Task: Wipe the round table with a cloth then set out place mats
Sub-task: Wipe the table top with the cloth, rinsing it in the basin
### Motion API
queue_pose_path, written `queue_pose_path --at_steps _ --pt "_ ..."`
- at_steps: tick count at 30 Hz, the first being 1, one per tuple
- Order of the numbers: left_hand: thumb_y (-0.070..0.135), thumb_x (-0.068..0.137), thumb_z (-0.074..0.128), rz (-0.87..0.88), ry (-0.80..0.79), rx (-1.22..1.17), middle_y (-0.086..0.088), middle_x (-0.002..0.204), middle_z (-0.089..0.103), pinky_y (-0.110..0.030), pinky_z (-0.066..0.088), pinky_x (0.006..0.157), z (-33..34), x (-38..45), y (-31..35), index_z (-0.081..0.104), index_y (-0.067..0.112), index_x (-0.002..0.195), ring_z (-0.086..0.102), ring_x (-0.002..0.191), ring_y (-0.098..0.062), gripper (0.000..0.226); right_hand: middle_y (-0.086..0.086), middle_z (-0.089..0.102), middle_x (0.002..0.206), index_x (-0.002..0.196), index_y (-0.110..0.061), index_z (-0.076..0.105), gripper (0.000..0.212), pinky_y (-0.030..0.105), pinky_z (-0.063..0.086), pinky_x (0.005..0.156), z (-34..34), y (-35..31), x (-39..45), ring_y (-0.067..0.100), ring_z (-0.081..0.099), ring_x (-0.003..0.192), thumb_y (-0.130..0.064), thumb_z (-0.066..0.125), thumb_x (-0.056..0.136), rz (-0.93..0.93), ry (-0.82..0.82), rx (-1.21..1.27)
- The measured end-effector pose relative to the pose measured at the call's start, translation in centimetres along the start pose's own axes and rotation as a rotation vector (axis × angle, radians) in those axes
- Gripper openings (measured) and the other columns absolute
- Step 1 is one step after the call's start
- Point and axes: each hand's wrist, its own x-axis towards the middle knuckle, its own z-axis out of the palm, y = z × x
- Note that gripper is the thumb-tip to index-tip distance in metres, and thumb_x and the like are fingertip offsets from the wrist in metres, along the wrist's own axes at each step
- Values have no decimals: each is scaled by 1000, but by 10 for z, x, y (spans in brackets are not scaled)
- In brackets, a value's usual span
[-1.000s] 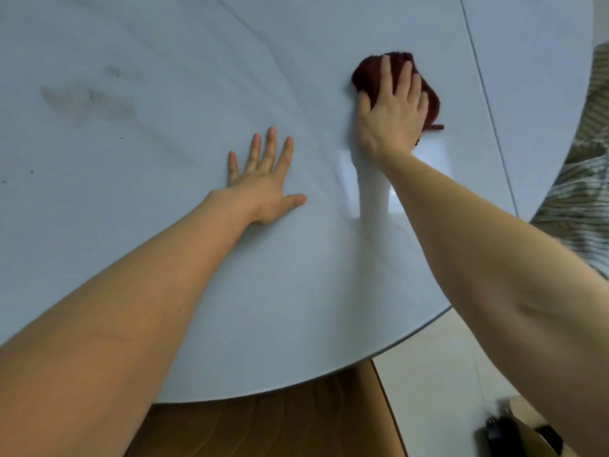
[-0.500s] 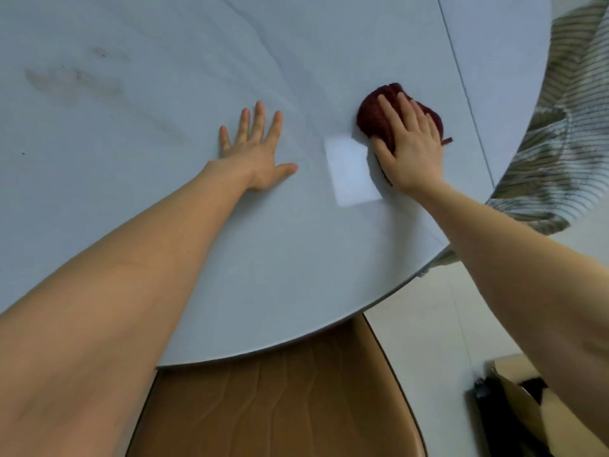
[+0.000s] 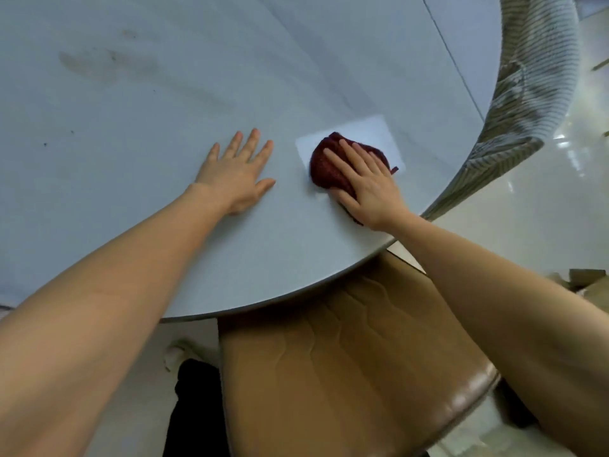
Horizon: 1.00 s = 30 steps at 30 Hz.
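A round pale grey marble table (image 3: 138,192) fills the upper left of the view. A bunched dark red cloth (image 3: 326,166) lies on it near the right edge. My right hand (image 3: 365,183) presses flat on the cloth with straight fingers and covers its near part. My left hand (image 3: 237,174) rests flat on the bare tabletop, fingers spread, a little left of the cloth. A faint dark smudge (image 3: 105,62) and small specks mark the table's far left. No place mats are in view.
A brown leather chair seat (image 3: 346,364) sits tucked under the table's near edge. A striped fabric (image 3: 534,80) hangs beyond the table's right rim. A seam line (image 3: 451,57) crosses the tabletop at the far right. Glossy pale floor lies to the right.
My right hand has drawn the cloth back toward the table's near edge and to the left, closer to my left hand. My left hand stays planted flat in place.
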Motion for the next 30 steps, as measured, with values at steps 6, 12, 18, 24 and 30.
queue_pose_path --at_steps 6,12,18,24,30 --pt "48 101 24 141 -26 60 -3 160 -17 -45 5 119 25 -70 -46 -9 22 153 -9 148 -23 67 12 5 162 156 -24 5 64 45 4 120 28 -104 -27 30 4 149 -50 26 100 833 191 89" --pt "46 102 26 172 -112 119 -4 160 -17 -43 5 120 40 -129 -135 -6 22 154 -7 149 -22 65 20 24 156 154 -19 22 71 49 29 105 81 -305 -46 37 27 142 -52 27 92 350 92 -66" --pt "46 102 27 97 -100 123 -6 160 -15 -43 6 120 19 -140 -204 -3 18 154 -6 149 -24 66 19 9 160 156 -19 9 68 50 -1 119 59 -248 -9 31 9 148 -45 32 97 689 187 4" --pt "46 101 32 8 -29 -22 -10 160 -13 -44 5 120 3 -116 -235 -3 15 154 -7 148 -26 71 28 3 157 154 -8 3 74 45 -2 120 85 -373 48 40 3 147 -43 36 97 818 254 171" --pt "45 101 34 -106 2 -115 -14 160 -12 -44 4 119 -23 -94 -271 -5 8 153 -8 148 -27 75 23 -1 160 155 -15 0 82 46 -2 120 76 -376 120 35 -1 148 -57 35 95 1017 276 234"
